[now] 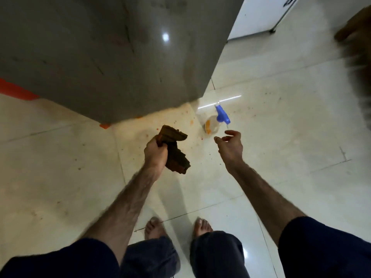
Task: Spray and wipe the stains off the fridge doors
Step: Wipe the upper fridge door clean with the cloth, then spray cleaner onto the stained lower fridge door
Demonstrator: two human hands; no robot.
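The grey fridge (112, 57) fills the upper left, its doors faintly smudged and blurred. My left hand (155, 153) is shut on a brown folded cloth (174, 151), held low in front of the fridge's bottom corner. A clear spray bottle (213, 124) with a blue trigger head (221, 115) and orange liquid stands on the floor just right of the fridge. My right hand (230, 145) hovers just below the bottle with fingers apart, holding nothing and not touching it.
The pale tiled floor (281, 137) has orange spots and smears near the fridge corner. Orange tape (14, 89) shows at the left by the fridge base. A white cabinet (259, 15) stands at the back right. My bare feet (176, 227) are below.
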